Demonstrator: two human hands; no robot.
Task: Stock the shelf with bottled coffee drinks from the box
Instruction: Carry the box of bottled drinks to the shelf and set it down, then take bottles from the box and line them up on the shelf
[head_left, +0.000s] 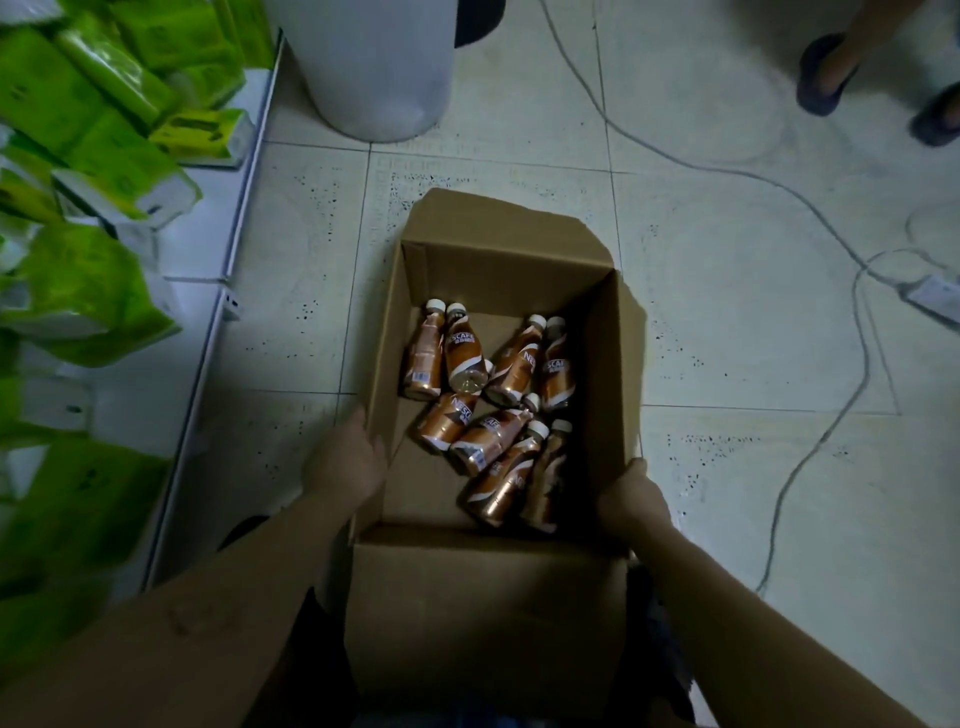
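Eight coffee bottles (470, 358), one cardboard box (483, 613), two hands (347, 457)

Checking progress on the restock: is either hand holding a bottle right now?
No, the left hand and right hand grip the box walls; the bottles lie inside.

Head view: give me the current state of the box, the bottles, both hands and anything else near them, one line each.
Cardboard box: on the floor, flaps open.
Coffee bottles: eight, lying on their sides inside the box, caps on.
Left hand: gripping the box's left wall.
Right hand: gripping the box's right wall.
Green packs: piled on the shelf at left.
Cable: loose across the floor tiles.
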